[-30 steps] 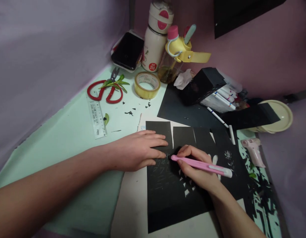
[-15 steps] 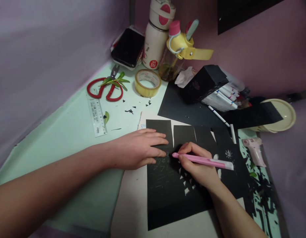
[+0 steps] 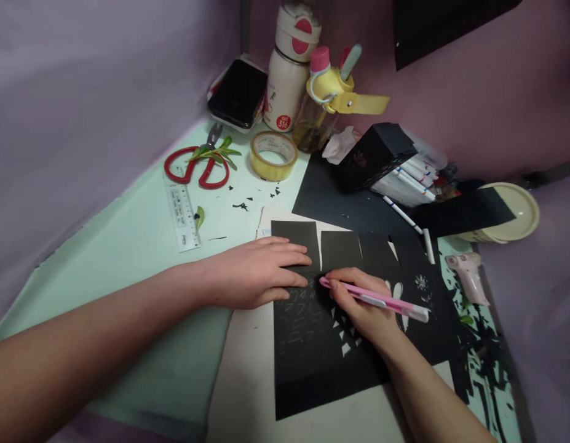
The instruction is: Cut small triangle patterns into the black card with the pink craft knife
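A sheet of black paper (image 3: 331, 381) lies on a pale board (image 3: 248, 369). It has small triangular cut-outs, faint pencil-like marks and slits along its far edge. My left hand (image 3: 252, 274) rests flat on its left part, fingers stretched out and spread a little. My right hand (image 3: 368, 307) grips a pink pen-shaped craft knife (image 3: 395, 303), with a pale slider on its side. Its front end points at the paper just right of my left fingertips. The very tip is too small to make out.
Red-handled scissors (image 3: 197, 166), a clear ruler (image 3: 182, 215) and a tape roll (image 3: 273, 157) lie at the back left. Bottles (image 3: 287, 86) stand behind. A black box (image 3: 377, 157), white markers (image 3: 416, 178), a lidded tub (image 3: 519, 212) and black scraps (image 3: 490, 363) are to the right.
The pink craft knife has turned slightly in my right hand, its slider side showing now, and its front end has shifted slightly away from me. My left hand stays on the paper.
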Demonstrator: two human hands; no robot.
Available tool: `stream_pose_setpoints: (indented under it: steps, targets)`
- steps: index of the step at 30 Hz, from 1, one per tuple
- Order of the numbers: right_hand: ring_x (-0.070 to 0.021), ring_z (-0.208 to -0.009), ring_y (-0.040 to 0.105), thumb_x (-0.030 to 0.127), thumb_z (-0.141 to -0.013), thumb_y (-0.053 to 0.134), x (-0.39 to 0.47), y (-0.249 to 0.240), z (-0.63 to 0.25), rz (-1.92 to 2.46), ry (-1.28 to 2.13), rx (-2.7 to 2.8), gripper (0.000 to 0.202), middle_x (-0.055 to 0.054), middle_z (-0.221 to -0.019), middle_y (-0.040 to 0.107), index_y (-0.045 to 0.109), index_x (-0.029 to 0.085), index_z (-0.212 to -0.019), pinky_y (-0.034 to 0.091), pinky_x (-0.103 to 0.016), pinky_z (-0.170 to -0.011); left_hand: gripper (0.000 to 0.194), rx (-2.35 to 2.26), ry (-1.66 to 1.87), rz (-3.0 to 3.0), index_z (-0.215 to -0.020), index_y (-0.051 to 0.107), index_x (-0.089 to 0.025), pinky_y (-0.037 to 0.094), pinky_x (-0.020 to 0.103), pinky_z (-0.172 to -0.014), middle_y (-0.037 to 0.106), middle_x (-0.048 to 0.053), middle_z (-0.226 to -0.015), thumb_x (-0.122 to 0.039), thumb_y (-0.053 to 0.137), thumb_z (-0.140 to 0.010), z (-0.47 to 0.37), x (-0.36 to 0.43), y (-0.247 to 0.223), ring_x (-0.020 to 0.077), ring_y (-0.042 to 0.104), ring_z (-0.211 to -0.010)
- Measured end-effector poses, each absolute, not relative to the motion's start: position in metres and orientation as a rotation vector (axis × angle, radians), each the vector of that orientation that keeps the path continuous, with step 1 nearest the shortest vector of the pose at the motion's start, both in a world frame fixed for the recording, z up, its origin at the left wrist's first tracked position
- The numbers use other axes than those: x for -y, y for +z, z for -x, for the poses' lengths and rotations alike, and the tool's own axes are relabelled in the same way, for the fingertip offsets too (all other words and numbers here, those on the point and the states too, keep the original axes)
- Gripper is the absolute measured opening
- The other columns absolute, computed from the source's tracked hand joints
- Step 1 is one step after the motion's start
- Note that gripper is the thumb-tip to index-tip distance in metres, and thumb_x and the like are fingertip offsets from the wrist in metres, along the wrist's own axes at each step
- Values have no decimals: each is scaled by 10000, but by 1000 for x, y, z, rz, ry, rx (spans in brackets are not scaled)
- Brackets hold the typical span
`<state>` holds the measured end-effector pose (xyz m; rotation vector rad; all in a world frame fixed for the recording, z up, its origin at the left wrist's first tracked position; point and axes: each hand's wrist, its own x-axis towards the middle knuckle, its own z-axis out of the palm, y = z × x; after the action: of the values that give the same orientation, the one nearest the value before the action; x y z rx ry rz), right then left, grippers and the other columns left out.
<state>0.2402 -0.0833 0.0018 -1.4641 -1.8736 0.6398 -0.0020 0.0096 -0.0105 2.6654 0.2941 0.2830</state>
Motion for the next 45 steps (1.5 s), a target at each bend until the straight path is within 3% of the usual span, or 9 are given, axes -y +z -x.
stream_pose_setpoints:
  steps: [10,16,28,34,45]
  targets:
    - [-145,-580,697,219,-866,647,90,2,-231,1561,533,1817,80,-23,-733,763,703,209,-809,532,-233,-551,304,-293,288,-2685,-1240,646,-245,331,459,-1149,536,93,-1443,-294,561,-953,1,-9,-8,275,430,-1388]
    - [-122,-549,643,230,-851,645,98,3,-219,1669,586,1722,96,7,-685,715,650,213,-757,488,-212,-529,300,-294,297,-2717,-1232,652,-255,351,442,-1102,544,87,-1429,-314,549,-957,2,-8,-7,280,443,-1368]
    - [-118,-530,580,208,-890,573,113,-9,-194,1729,312,1695,131,7,-667,669,629,214,-771,444,-230,-553,327,-318,325,-2731,-1253,636,-280,357,444,-1011,546,81,-1389,-346,582,-937,2,-5,-5,287,466,-1302]
    - [-112,-481,530,222,-889,555,114,-9,-196,1729,353,1680,161,27,-589,612,624,219,-744,423,-230,-516,321,-329,327,-2720,-1245,637,-283,349,429,-1013,551,81,-1380,-344,590,-933,2,-5,-5,278,467,-1292]
    - [-114,-478,568,250,-848,606,110,-8,-199,1747,444,1540,158,22,-580,659,642,213,-699,437,-218,-494,327,-322,297,-2707,-1263,627,-285,330,430,-1039,532,78,-1409,-354,569,-948,2,-5,-5,277,449,-1316]
